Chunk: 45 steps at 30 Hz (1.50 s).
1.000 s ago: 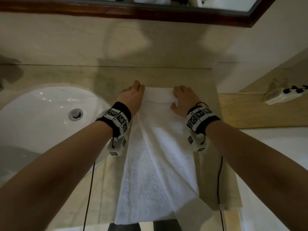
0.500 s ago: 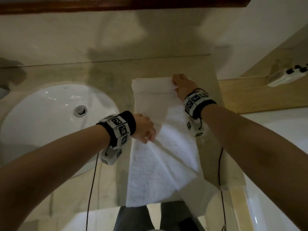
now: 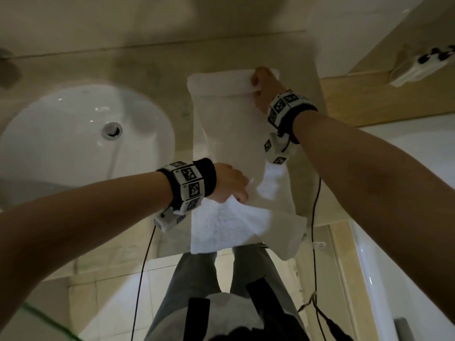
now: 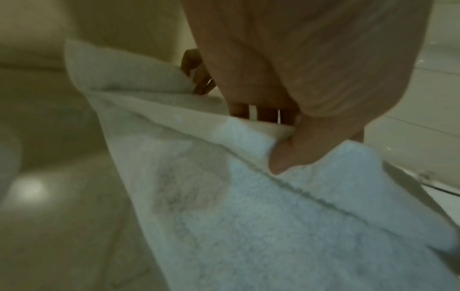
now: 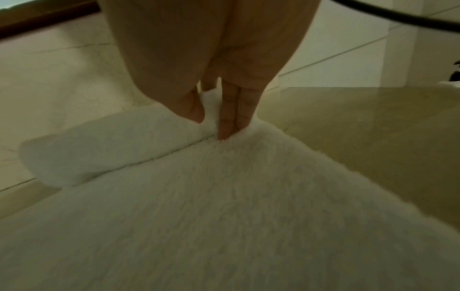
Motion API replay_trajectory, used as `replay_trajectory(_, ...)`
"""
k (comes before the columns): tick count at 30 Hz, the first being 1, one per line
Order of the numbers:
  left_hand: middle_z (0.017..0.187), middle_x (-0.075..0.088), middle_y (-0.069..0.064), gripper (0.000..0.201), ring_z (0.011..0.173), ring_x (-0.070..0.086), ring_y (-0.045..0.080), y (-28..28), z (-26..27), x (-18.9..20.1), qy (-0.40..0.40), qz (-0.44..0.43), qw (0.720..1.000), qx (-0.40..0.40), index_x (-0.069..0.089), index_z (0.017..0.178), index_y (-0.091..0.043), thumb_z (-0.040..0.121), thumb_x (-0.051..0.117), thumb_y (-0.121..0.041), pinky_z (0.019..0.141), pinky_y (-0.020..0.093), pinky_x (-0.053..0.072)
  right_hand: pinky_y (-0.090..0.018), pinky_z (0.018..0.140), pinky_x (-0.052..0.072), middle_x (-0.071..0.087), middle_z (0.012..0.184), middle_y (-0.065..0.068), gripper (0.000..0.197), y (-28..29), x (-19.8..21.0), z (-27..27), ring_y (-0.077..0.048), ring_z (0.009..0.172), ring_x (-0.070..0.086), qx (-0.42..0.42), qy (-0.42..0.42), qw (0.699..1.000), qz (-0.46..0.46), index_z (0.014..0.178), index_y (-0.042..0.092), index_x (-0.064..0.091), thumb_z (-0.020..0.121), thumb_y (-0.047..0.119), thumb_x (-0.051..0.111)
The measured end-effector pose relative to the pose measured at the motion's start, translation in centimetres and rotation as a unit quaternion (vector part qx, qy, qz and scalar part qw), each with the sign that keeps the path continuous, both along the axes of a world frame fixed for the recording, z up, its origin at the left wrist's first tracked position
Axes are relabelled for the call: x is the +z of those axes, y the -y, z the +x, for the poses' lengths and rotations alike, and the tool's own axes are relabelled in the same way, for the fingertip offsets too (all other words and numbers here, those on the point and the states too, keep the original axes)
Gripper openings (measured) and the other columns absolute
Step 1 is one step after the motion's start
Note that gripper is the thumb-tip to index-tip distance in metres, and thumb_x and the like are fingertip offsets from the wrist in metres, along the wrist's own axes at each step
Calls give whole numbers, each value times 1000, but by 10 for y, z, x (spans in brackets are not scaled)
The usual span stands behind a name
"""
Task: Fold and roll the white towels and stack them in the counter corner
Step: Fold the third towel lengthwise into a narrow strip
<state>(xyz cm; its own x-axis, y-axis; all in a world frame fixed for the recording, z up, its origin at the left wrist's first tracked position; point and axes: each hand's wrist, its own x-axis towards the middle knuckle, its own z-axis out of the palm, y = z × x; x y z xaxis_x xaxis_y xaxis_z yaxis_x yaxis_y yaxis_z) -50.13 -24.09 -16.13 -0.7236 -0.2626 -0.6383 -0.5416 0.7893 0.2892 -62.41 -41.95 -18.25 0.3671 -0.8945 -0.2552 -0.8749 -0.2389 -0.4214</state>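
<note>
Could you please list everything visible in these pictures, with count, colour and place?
white terry towel: one, white, lengthwise on the counter right of the basin, far end rolled, near end hanging over the edge
beige stone counter: one, beige, under the towel
white oval basin: one, white, left, with a metal drain
white device with black knobs: one, far right ledge
black cables: two, hanging from the wrists
left hand: grips the towel's left edge
right hand: fingers hold the roll's right end
</note>
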Motion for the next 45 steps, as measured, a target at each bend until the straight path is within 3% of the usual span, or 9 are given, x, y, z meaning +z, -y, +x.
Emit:
replay_trajectory(3,120,50,-2,32,114,44,23,-14,5,11,36,-14,996,-77,57,110,-27,86,51,-6,90,32,36,-28,68,32,45,112,-12,15,-1,0,0,-19,78,40,5,15,1000,-4,98,14,37,88,4,41)
replay_trajectory(9,135,46,0,53,123,42,22,-51,-3,1,13,24,998,-57,35,141,-30,91,52,-21,105,35,35,-26,67,28,34,103,-3,19,-3,-1,3,-15,78,36,0,28,1000,-15,97,14,32,88,-1,39)
replay_trajectory(22,127,58,3,32,116,56,22,-77,-7,-16,143,110,965,-189,55,127,-15,96,52,-21,93,26,42,-28,70,35,34,106,0,34,5,-17,1,-20,81,42,4,31,999,-5,111,4,44,81,-9,38)
replay_trajectory(27,128,48,8,32,111,54,29,-36,5,-2,11,-34,975,221,45,128,-11,98,38,-17,75,34,40,-41,80,48,49,113,-15,21,10,-5,4,-28,85,51,8,14,999,-46,108,4,47,88,2,40)
replay_trajectory(32,130,49,17,51,114,54,34,15,39,-2,53,-52,827,557,42,130,3,98,43,-37,95,37,45,-42,98,36,45,132,-6,53,14,9,9,-31,121,38,57,-97,990,-90,133,23,40,84,34,57)
replay_trajectory(35,83,65,11,42,85,67,28,30,54,-12,6,57,723,689,61,96,3,98,45,-36,75,27,54,-45,107,29,34,142,-7,62,18,6,13,-33,130,28,56,-124,989,-50,141,22,35,85,38,58)
replay_trajectory(37,76,60,9,27,69,61,23,38,55,-12,-19,108,663,740,55,95,-5,96,50,-31,62,25,54,-45,105,31,34,139,-8,59,21,5,16,-33,128,30,53,-146,986,-52,138,21,39,85,40,58)
replay_trajectory(41,115,58,17,37,104,58,31,46,64,-16,-2,40,691,722,55,120,-2,96,45,-28,85,35,47,-44,101,32,39,131,-8,50,19,7,21,-32,121,35,82,-177,975,-108,128,16,49,86,41,58)
replay_trajectory(45,124,55,17,35,107,57,33,44,82,-23,7,1,689,724,46,126,-3,97,42,-23,75,32,42,-42,99,32,42,130,-9,47,9,5,21,-31,119,39,80,-145,972,-169,124,13,47,85,36,59)
